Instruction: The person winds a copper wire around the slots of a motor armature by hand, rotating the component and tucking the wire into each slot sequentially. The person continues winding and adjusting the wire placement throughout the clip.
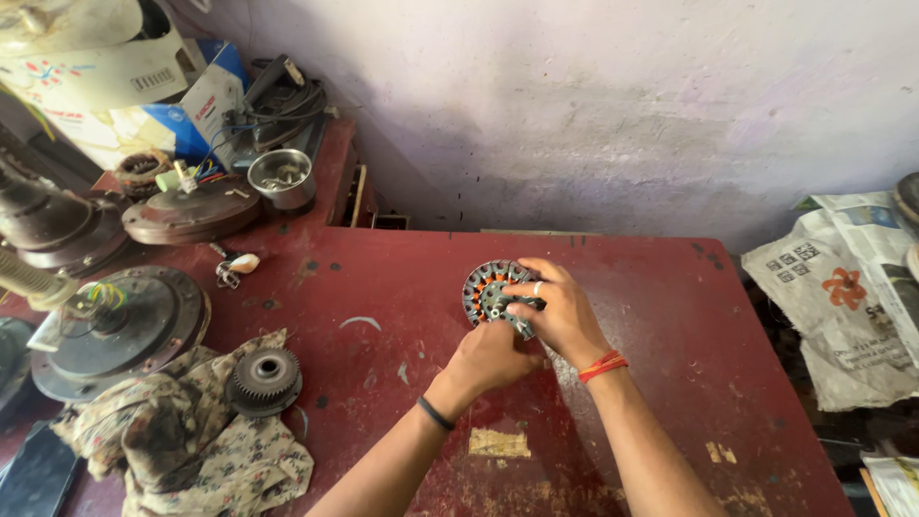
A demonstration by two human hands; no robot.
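A round slotted metal stator core (483,287), grey with orange insulation in its slots, is held just above the red table (383,287) near its middle. My right hand (565,311), with a ring and a red thread at the wrist, grips the core's right side from above. My left hand (488,359), with a black wristband, supports the core from below, partly hidden under my right hand. The core's lower right part is covered by my fingers.
A second toothed core (264,378) lies on a flowered rag (191,431) at the left. Fan motor housings (120,325) (191,213), a steel bowl (281,178) and boxes (115,86) crowd the back left. Newspapers (842,287) lie off the right edge.
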